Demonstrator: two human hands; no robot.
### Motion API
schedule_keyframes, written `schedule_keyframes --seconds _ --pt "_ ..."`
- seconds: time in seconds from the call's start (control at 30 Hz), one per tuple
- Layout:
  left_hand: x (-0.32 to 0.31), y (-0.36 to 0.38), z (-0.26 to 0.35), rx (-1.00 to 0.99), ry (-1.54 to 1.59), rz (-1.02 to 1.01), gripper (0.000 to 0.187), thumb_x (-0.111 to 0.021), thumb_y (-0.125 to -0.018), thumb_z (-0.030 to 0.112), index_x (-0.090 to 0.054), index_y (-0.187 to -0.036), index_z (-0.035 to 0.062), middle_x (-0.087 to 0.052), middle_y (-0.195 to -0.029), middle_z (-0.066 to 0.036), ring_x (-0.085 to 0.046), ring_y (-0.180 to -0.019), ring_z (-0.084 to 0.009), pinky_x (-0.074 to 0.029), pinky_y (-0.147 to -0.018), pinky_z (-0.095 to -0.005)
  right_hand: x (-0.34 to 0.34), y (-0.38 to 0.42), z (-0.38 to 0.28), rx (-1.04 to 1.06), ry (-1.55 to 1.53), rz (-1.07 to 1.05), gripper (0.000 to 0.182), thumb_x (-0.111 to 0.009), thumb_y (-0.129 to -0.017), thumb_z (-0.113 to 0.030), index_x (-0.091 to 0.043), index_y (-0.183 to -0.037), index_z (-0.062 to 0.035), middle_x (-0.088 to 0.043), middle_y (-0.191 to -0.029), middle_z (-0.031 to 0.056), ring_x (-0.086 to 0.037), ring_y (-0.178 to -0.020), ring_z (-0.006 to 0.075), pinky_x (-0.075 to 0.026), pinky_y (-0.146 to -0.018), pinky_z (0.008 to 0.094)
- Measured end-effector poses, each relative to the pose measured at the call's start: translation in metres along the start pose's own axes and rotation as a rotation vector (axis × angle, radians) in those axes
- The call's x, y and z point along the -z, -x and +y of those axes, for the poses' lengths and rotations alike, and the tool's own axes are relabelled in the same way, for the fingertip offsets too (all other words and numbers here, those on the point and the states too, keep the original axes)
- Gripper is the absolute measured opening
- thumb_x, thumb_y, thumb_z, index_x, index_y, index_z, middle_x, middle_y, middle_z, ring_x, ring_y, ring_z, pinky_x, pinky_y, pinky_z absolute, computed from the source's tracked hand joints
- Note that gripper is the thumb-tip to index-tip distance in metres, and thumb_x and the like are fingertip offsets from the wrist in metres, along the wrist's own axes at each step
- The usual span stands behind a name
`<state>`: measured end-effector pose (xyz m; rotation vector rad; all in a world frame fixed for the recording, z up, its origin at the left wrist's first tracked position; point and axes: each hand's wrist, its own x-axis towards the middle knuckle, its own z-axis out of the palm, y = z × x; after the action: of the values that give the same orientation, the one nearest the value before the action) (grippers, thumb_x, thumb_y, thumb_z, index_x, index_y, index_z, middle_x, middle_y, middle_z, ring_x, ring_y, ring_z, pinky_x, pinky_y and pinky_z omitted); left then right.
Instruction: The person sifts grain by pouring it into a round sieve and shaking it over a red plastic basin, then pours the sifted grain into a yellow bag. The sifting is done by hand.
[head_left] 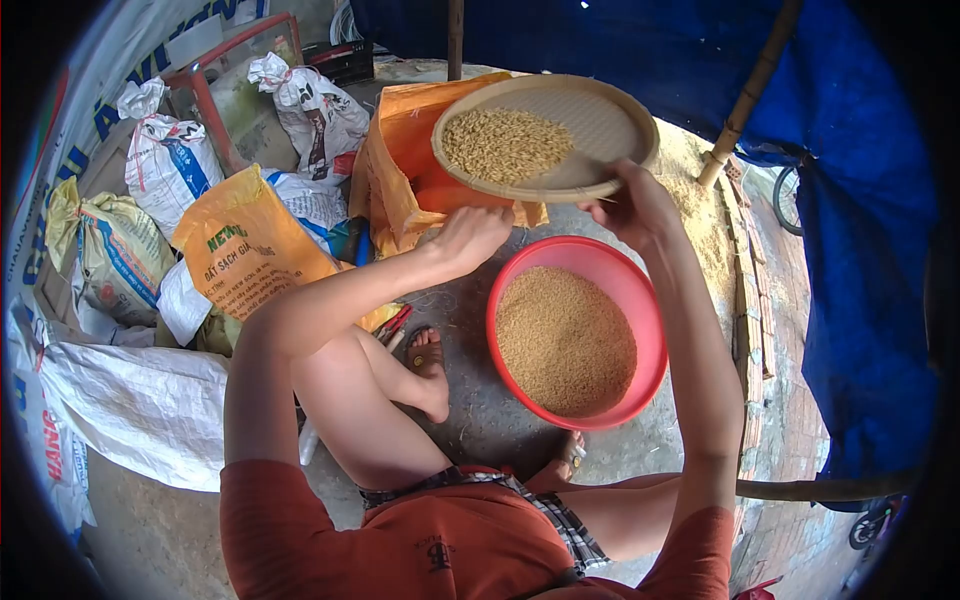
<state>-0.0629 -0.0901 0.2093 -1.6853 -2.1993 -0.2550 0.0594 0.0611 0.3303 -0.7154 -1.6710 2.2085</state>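
A round woven tray (610,115) is tilted over the open orange sack (395,170), with a heap of grain (508,145) gathered on its left part. My right hand (637,205) grips the tray's near right rim, fingers wrapped round its edge. Just below the tray's near left rim, my left hand (474,240) is closed at the sack's mouth; it looks to be holding the sack's edge. Nearer to me, a red basin (655,340) with husked-looking grain (565,340) in it stands on the floor between my feet.
Tied white sacks (170,165) and a printed orange bag (250,240) lie at the left. A large white sack (140,400) is by my left elbow. Blue tarpaulin (870,250) hangs at the right beside a bamboo pole (750,95). Bricks (750,300) edge the floor.
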Motion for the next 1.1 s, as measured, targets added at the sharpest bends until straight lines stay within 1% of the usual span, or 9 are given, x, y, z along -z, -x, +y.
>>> schedule_keyframes --seconds 0.23,0.3,0.37,0.5,0.7,0.77,0.83,1.0,1.1 --pt "0.008 0.006 -0.014 0.072 -0.183 0.096 0.021 -0.051 -0.061 -0.002 -0.054 -0.081 -0.0063 -0.052 -0.090 -0.020 -0.058 -0.072 -0.0297 -0.048 -0.058 -0.0384 -0.034 -0.054 0.023 0.055 0.045 0.043 0.031 -0.040 -0.080 -0.014 -0.043 -0.097 0.0124 -0.055 -0.081 0.0189 -0.059 -0.057 0.0251 -0.055 -0.047 0.0270" --pt "0.011 0.003 -0.016 0.115 -0.339 0.121 0.015 -0.052 -0.060 -0.002 -0.057 -0.074 -0.0043 -0.056 -0.083 -0.016 -0.057 -0.077 -0.0282 -0.047 -0.059 -0.0377 -0.041 -0.066 0.023 0.039 0.014 0.055 0.031 -0.041 -0.080 -0.013 -0.043 -0.098 0.0121 -0.055 -0.082 0.0192 -0.060 -0.059 0.0259 -0.055 -0.046 0.0276" --pt "0.023 0.002 -0.017 0.171 -0.173 -0.031 0.015 -0.053 -0.058 -0.002 -0.057 -0.073 -0.0032 -0.057 -0.073 -0.014 -0.059 -0.071 -0.0282 -0.047 -0.055 -0.0368 -0.051 -0.070 0.020 0.072 0.157 0.080 0.031 -0.038 -0.082 -0.016 -0.043 -0.099 0.0094 -0.054 -0.087 0.0183 -0.060 -0.068 0.0247 -0.055 -0.052 0.0281" --pt "0.030 0.001 -0.010 0.131 -0.043 0.089 0.012 -0.053 -0.060 -0.001 -0.057 -0.071 -0.0016 -0.057 -0.068 -0.015 -0.059 -0.064 -0.0292 -0.046 -0.051 -0.0374 -0.066 -0.080 0.024 0.178 0.252 0.123 0.030 -0.040 -0.081 -0.014 -0.046 -0.096 0.0107 -0.055 -0.090 0.0202 -0.061 -0.068 0.0272 -0.056 -0.053 0.0308" --pt "0.028 -0.003 -0.014 0.083 -0.051 0.149 0.007 -0.053 -0.063 0.003 -0.060 -0.065 0.0017 -0.058 -0.061 -0.016 -0.060 -0.058 -0.0272 -0.047 -0.049 -0.0350 -0.079 -0.083 0.050 0.548 1.051 0.363 0.030 -0.053 -0.072 -0.020 -0.055 -0.087 0.0062 -0.059 -0.072 0.0227 -0.060 -0.069 0.0338 -0.049 -0.063 0.0379" --pt "0.024 -0.003 -0.015 0.069 -0.028 0.159 0.007 -0.052 -0.062 0.003 -0.059 -0.063 0.0014 -0.058 -0.060 -0.016 -0.060 -0.058 -0.0284 -0.047 -0.049 -0.0357 -0.077 -0.085 0.054 0.516 1.022 0.324 0.029 -0.054 -0.072 -0.020 -0.055 -0.087 0.0045 -0.059 -0.072 0.0216 -0.058 -0.073 0.0373 -0.047 -0.069 0.0411" --pt "0.023 -0.004 -0.019 0.081 -0.038 0.165 0.007 -0.052 -0.062 0.002 -0.059 -0.062 0.0015 -0.058 -0.060 -0.017 -0.060 -0.058 -0.0288 -0.047 -0.049 -0.0362 -0.078 -0.075 0.057 0.861 1.293 0.384 0.025 -0.050 -0.075 -0.017 -0.055 -0.085 0.0057 -0.058 -0.065 0.0208 -0.059 -0.062 0.0337 -0.048 -0.062 0.0402" --pt "0.026 -0.003 -0.028 0.169 0.014 -0.008 0.008 -0.049 -0.064 0.002 -0.056 -0.067 0.0001 -0.057 -0.067 -0.019 -0.058 -0.064 -0.0333 -0.047 -0.055 -0.0412 -0.075 -0.065 0.046 0.812 1.195 0.311 0.025 -0.051 -0.073 -0.016 -0.054 -0.089 0.0037 -0.057 -0.068 0.0223 -0.058 -0.067 0.0357 -0.046 -0.065 0.0423" --pt "0.023 -0.004 -0.037 0.223 0.016 0.086 0.010 -0.047 -0.066 0.002 -0.054 -0.073 0.0000 -0.057 -0.065 -0.019 -0.058 -0.063 -0.0337 -0.046 -0.056 -0.0418 -0.068 -0.066 0.047 0.852 1.135 0.310 0.025 -0.050 -0.073 -0.013 -0.053 -0.090 0.0051 -0.058 -0.071 0.0234 -0.058 -0.069 0.0352 -0.047 -0.064 0.0423"
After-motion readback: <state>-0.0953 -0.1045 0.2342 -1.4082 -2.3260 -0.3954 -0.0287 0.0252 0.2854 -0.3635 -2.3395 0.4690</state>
